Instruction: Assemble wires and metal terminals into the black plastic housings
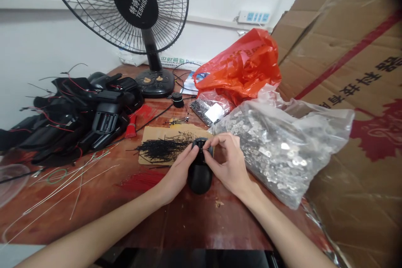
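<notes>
A black plastic housing (200, 179) with a rounded near end stands between my hands at the table's front middle. My left hand (176, 175) grips its left side, thumb lying along the upper part. At the housing's far, open end, my right hand (228, 162) pinches thumb and forefinger together; whatever is between those fingertips is too small to make out. Just left of the housing, a bundle of short black wires (161, 148) lies on a cardboard sheet (145, 160). Red wires (143, 181) lie on the table nearer to me.
Black plastic housings with wires (106, 115) pile up on the left. Behind stands a fan (153, 67). On the right are a clear bag of metal pieces (282, 146), a red plastic bag (241, 67) and large cardboard boxes (354, 92). Thin loose wires (67, 184) lie front left.
</notes>
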Demonstrator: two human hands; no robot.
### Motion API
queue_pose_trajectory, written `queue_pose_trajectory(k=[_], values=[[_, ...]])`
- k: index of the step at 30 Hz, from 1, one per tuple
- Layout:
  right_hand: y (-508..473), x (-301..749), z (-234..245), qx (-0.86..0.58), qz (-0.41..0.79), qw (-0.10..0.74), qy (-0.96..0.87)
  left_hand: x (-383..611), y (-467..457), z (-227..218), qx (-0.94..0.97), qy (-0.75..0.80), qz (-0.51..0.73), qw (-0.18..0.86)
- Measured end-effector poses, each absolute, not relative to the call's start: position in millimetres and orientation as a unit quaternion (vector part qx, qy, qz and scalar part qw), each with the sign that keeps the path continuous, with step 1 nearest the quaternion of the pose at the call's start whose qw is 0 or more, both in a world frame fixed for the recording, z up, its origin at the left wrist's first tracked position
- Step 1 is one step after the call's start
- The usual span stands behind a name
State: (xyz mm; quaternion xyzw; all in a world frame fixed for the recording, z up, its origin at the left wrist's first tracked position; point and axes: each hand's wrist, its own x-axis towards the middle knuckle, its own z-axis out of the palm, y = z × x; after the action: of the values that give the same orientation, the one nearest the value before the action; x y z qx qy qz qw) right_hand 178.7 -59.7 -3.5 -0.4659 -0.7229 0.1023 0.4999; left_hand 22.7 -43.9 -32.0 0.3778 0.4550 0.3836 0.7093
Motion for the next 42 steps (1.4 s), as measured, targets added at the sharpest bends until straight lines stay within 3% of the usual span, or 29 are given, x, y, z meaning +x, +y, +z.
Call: queue_pose_trajectory(k=[7, 16, 28, 42], values=[[-55, 183, -11, -0.492, 0.227, 0.537, -0.647, 29, -49, -12, 0.372, 0.409, 0.309, 0.774], [-53, 188, -3, -0.495, 0.111, 0.488, -0.710, 25, -50, -20, 0.436, 0.380, 0.281, 0.766], [-53, 193, -2, -0.499, 0.147, 0.470, -0.713, 26, -51, -12, 0.425, 0.380, 0.256, 0.780], [-56, 189, 1, -0.464, 0.098, 0.485, -0.735, 23, -56, -6, 0.469, 0.342, 0.265, 0.770]])
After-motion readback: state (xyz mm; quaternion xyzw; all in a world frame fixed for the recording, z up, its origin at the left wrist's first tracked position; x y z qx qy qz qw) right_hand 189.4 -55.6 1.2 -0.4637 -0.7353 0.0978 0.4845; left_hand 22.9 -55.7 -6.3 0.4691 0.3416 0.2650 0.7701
